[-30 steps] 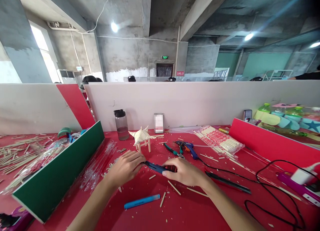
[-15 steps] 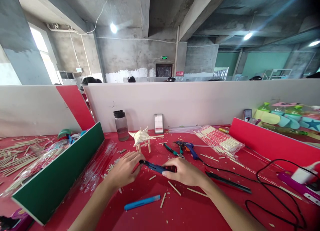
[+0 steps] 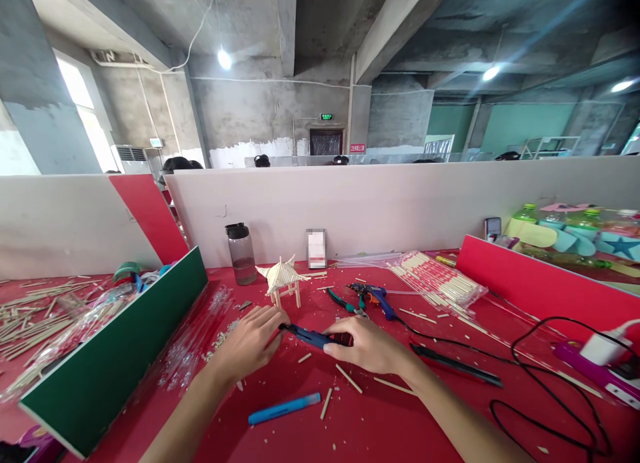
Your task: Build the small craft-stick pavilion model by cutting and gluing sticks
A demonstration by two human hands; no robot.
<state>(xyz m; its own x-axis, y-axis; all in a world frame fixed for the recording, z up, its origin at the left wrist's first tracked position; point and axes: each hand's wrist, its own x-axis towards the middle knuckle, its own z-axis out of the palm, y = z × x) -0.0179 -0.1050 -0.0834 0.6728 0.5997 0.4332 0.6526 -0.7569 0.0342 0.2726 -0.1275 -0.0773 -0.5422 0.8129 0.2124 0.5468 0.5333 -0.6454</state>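
Observation:
Between both hands lies a long, narrow dark blue tool with black ends [image 3: 306,335], whose exact kind I cannot tell. My right hand [image 3: 367,343] grips its right part, thumb along the near side. My left hand [image 3: 253,339] is closed at the tool's black left end, fingertips partly hidden behind the hand. Just beyond my left hand stands a small pavilion model of pale sticks [image 3: 283,279] on thin legs, with a pointed roof. A light blue marker [image 3: 284,408] lies nearer to me, beside short cut sticks [image 3: 326,403].
Green-handled pliers [image 3: 343,300] and a blue glue gun [image 3: 379,299] lie behind my right hand. Its black cable [image 3: 465,349] loops right, by a long black tool [image 3: 456,365]. Packed sticks [image 3: 440,279], a bottle [image 3: 241,255] and a green divider [image 3: 120,346] stand around.
The camera view has shifted very slightly. Both hands and the dark blue tool keep nearly the same position.

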